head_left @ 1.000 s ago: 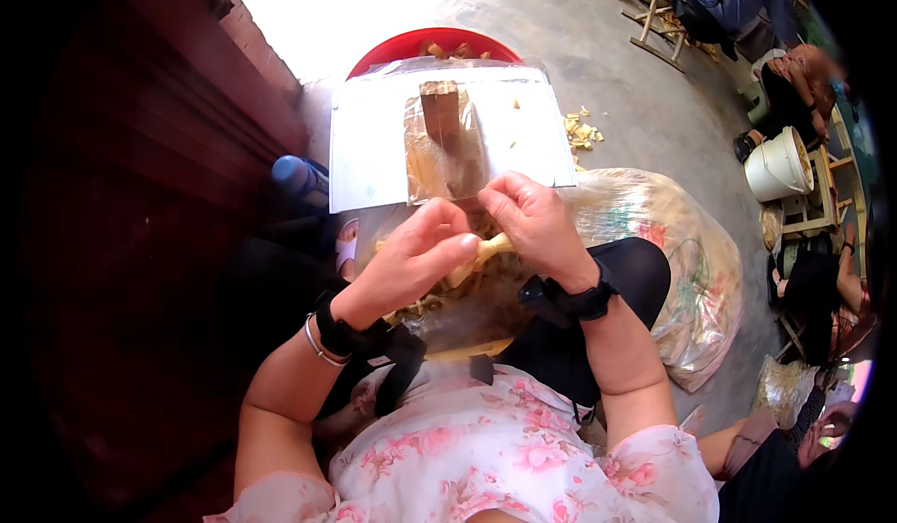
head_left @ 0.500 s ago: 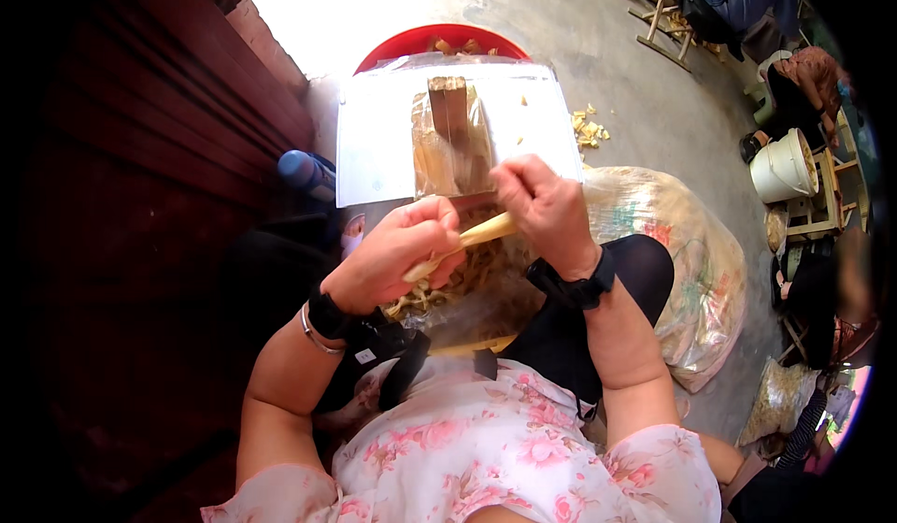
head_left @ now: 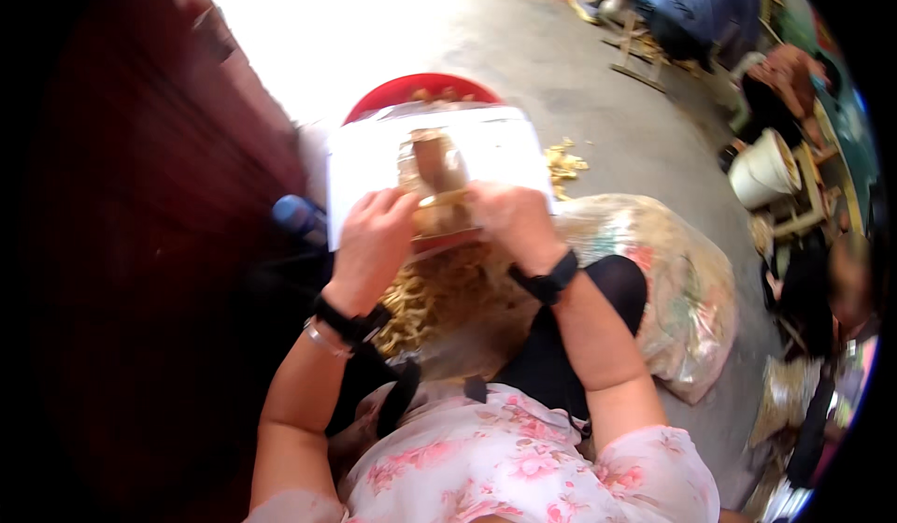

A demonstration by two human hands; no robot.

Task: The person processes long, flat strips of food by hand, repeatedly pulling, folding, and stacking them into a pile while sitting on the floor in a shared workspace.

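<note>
A pale yellow strip (head_left: 441, 200), fibrous-looking and blurred, stretches level between my two hands. My left hand (head_left: 374, 243) is closed on one end of it, and my right hand (head_left: 512, 222) grips the other. Both hands hover at the near end of a wooden block (head_left: 432, 161) with clear plastic around its base. Under the block lies a white board (head_left: 353, 163). Motion blur hides the fingertips, and whether the strip touches the block I cannot tell.
Curled pale strips (head_left: 406, 313) lie below the board, between my legs. Behind it shows a red basin (head_left: 374, 100). A stuffed plastic bag (head_left: 687, 285) stands at right, a blue-capped bottle (head_left: 297, 214) at left. People sit farther right near a white bucket (head_left: 764, 170).
Both hands have moved forward from near my lap to the block. The strip, slanted before, is now level between them. My head view has shifted too.
</note>
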